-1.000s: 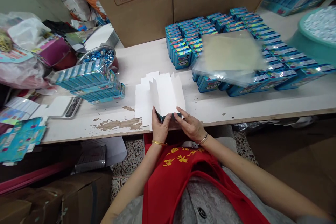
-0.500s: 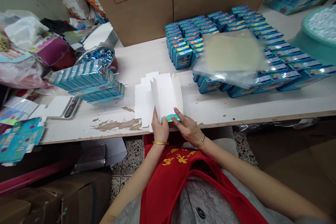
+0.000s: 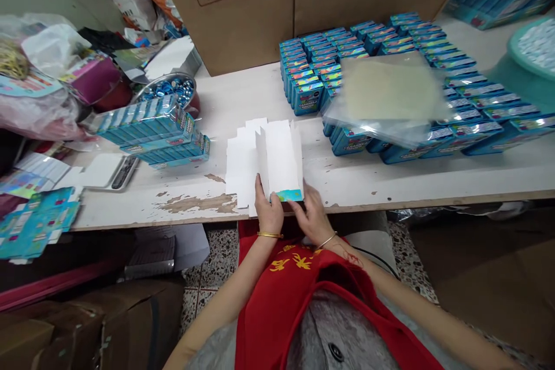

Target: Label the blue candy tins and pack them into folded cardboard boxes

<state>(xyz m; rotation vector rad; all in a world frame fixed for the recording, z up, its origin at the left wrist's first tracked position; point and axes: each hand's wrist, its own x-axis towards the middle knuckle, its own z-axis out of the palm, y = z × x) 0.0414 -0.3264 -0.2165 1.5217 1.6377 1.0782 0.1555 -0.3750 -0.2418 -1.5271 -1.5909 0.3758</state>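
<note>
A partly folded cardboard box (image 3: 281,153), white inside with a blue printed flap at its near end, lies at the table's front edge. My left hand (image 3: 269,211) grips its near left corner, thumb by the flap and a finger along the outer wall. At the near right corner, my right hand (image 3: 313,217) closes around the side wall, thumb at the flap; its fingertips are partly hidden and slightly blurred. Under and left of the box lie flat white cardboard blanks (image 3: 240,167).
Rows of blue boxes (image 3: 307,98) stand at right, some under clear plastic sheets (image 3: 390,92). Wrapped box bundles (image 3: 147,130), a bowl of blue-wrapped pieces (image 3: 191,89) and a scale (image 3: 106,171) are at left. A large carton (image 3: 243,29) stands behind; a green tub (image 3: 520,78) is far right.
My right hand has moved from across the near flap to the box's right wall. The blue flap now shows more fully, and the right wall stands straighter. The view has shifted slightly.
</note>
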